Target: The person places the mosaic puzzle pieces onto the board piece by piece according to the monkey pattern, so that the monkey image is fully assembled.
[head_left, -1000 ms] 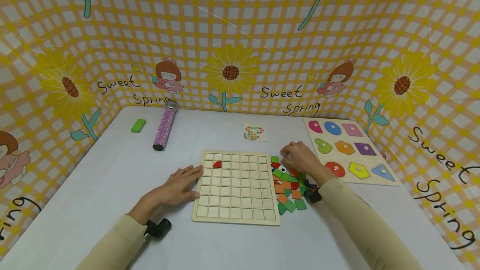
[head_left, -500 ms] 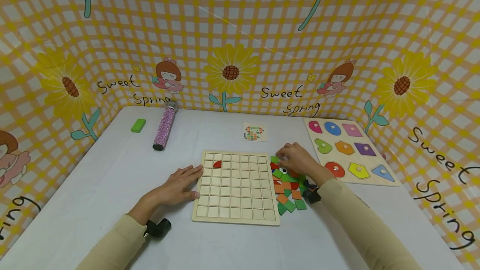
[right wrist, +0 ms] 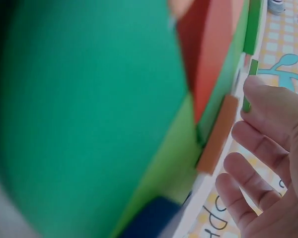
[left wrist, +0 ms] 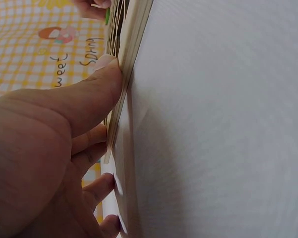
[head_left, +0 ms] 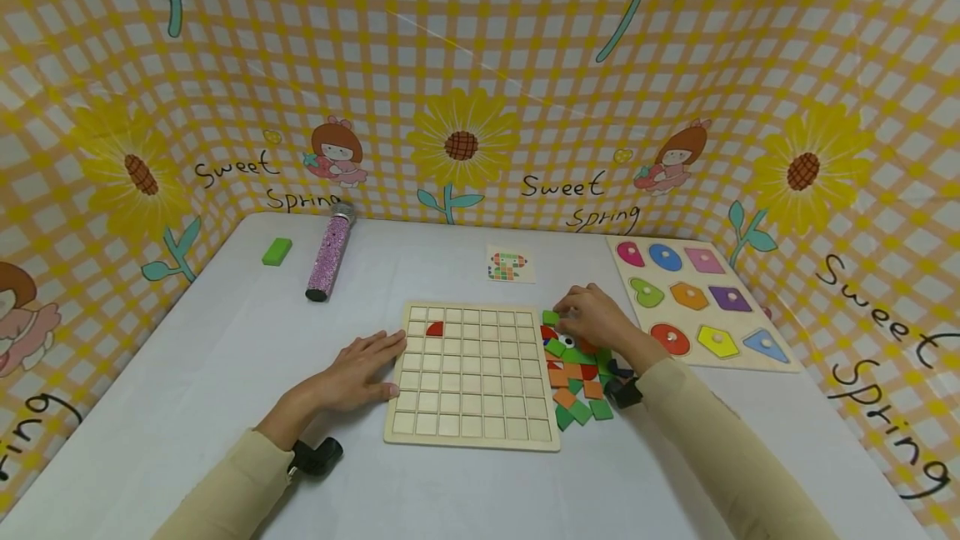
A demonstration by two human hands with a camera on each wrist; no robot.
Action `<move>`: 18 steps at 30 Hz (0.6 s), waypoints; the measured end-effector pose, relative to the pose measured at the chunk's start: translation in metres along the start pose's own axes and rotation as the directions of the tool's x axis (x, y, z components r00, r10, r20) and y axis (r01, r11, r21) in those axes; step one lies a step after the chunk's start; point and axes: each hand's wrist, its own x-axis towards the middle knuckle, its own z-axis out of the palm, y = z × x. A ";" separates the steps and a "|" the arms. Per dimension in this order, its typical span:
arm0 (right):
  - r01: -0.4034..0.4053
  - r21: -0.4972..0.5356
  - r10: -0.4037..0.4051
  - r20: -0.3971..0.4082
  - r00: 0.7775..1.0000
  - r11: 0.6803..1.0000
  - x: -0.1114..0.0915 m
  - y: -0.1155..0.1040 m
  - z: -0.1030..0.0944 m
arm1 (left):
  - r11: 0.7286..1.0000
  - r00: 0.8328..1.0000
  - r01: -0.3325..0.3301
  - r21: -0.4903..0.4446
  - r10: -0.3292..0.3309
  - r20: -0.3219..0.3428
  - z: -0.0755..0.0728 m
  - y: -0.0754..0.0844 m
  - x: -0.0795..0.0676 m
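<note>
The wooden grid board (head_left: 472,398) lies flat at the middle of the table, with a red quarter-round tile (head_left: 435,329) in one upper-left cell. My left hand (head_left: 360,372) rests against the board's left edge, fingers stretched out. In the left wrist view its thumb (left wrist: 97,89) touches the board's rim. At the board's right, my right hand (head_left: 596,315) is over the upper end of a heap of coloured tiles (head_left: 573,371). Between thumb and forefinger it pinches a thin green tile (right wrist: 250,87), held on edge in the right wrist view.
A picture card (head_left: 512,263) lies behind the board. A shape puzzle with knobbed pieces (head_left: 701,294) is at the right rear. Toward the back left are a glittery pink microphone (head_left: 330,257) and a green block (head_left: 277,252). Patterned cloth (head_left: 480,65) stands around the table.
My right hand has shifted slightly left over the heap and now holds a green tile lifted at its fingertips. The left hand and the board have stayed where they were.
</note>
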 end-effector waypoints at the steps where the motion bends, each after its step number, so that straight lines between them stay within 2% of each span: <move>1: 0.001 0.013 -0.001 -0.004 1.000 1.000 -0.001 -0.002 -0.001 | 1.000 1.000 0.000 0.000 0.000 0.000 0.000 0.000 0.000; 8: 0.034 0.058 -0.031 -0.050 0.998 0.998 -0.007 -0.022 -0.002 | 1.000 1.000 -0.003 0.001 0.003 0.002 0.000 0.000 0.000; 14: 0.139 0.040 -0.133 -0.119 0.984 0.990 -0.008 -0.045 0.002 | 1.000 1.000 -0.005 0.003 0.005 0.001 0.000 0.000 0.000; 18: 0.165 0.044 -0.158 -0.129 0.979 0.985 -0.006 -0.063 0.005 | 1.000 1.000 -0.009 0.005 0.009 -0.002 0.000 0.000 0.000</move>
